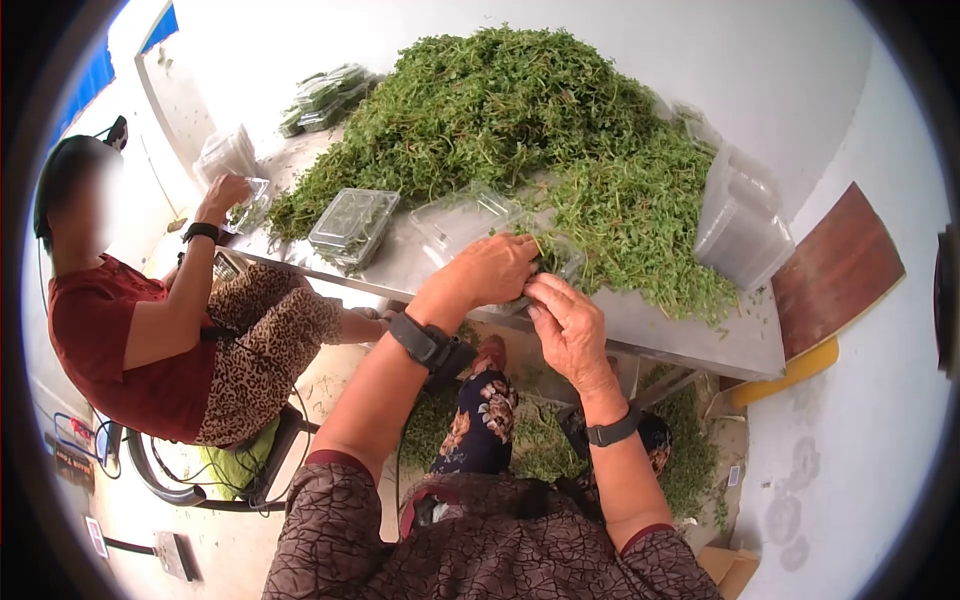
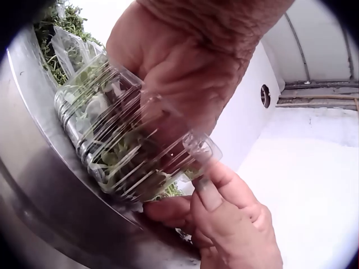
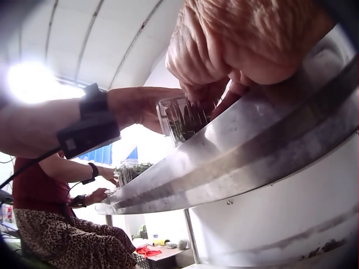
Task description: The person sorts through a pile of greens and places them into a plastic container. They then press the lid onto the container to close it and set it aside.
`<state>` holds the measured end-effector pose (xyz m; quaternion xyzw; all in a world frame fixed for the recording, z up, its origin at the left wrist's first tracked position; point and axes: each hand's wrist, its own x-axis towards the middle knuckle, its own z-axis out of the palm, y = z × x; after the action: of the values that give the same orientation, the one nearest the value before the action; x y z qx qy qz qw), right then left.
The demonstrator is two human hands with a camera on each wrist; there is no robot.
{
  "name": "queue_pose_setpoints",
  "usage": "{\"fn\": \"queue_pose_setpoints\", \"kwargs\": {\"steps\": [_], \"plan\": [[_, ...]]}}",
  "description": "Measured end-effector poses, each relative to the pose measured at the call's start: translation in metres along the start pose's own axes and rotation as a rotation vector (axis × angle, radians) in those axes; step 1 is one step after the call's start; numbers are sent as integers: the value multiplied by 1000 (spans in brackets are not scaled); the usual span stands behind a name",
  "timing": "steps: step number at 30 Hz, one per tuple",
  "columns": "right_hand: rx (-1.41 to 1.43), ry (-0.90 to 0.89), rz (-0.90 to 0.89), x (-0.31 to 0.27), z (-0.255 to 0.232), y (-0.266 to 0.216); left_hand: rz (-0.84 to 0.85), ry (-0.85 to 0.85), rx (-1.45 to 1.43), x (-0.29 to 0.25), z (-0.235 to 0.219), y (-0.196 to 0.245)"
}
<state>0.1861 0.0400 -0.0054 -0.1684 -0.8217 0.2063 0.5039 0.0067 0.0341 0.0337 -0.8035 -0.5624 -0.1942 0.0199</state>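
A clear plastic clamshell box (image 2: 101,129) with green leafy sprigs inside is tilted at the table's front edge, between both hands. My left hand (image 1: 495,268) reaches over it from the left and holds it with bent fingers. In the left wrist view the left hand (image 2: 179,67) has its fingers showing through the clear plastic. Against the box's near edge, my right hand (image 1: 570,328) pinches the plastic; its thumbnail shows in the left wrist view, where the right hand (image 2: 235,218) is at the rim. In the right wrist view the box (image 3: 182,120) stands just above the metal edge.
A big heap of greens (image 1: 510,110) covers much of the metal table (image 1: 640,320). A closed filled box (image 1: 353,228), an empty clear lid (image 1: 465,220) and stacked empty boxes (image 1: 740,220) lie around it. At the left sits another person (image 1: 140,320) handling a box.
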Motion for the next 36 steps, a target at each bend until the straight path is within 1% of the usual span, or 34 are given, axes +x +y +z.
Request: {"fn": "queue_pose_setpoints", "kwargs": {"steps": [2,4,6,7,9,13,15,16,18,19,21,22,24,25,27,28,30,34,36], "plan": [[-6,-1,7,0,-1,-2,13,33,-21,0,4,-2],[-5,-10,13,1,-1,-3,26,70,-41,-1,-4,3],[-10,-14,2,1,-1,-2,-30,8,-87,-4,-12,9],[-14,-15,-4,1,-1,-1,-29,11,-86,-5,-12,9],[-12,-5,-11,0,0,1,31,119,-90,-7,-13,8],[7,9,4,0,0,-1,32,144,-80,-15,-25,15],[2,12,7,1,0,-2,-68,112,-60,-17,-36,21],[-2,11,11,1,0,-2,-67,110,-58,-16,-40,24],[26,5,31,1,-1,-3,-102,218,-67,-15,-47,27],[52,-4,49,1,-1,-4,-102,217,-65,-15,-46,27],[33,-3,35,1,0,-3,92,365,36,-10,-39,27],[14,-3,23,1,-1,-3,92,366,35,-8,-34,25],[16,-6,35,0,0,-3,169,221,60,-4,-25,21],[18,-7,46,-1,-1,-2,172,223,58,-5,-21,20],[1,-19,46,-2,-1,-1,144,137,36,-8,-17,20],[-9,-32,48,-2,-2,0,149,135,34,-9,-19,20],[-22,-29,30,-2,-2,1,78,32,29,-15,-24,20],[-52,-21,0,-1,0,-1,54,-21,-3,-18,-20,11],[-50,-23,9,-1,-1,-3,10,-49,-38,-18,-18,11]]}}
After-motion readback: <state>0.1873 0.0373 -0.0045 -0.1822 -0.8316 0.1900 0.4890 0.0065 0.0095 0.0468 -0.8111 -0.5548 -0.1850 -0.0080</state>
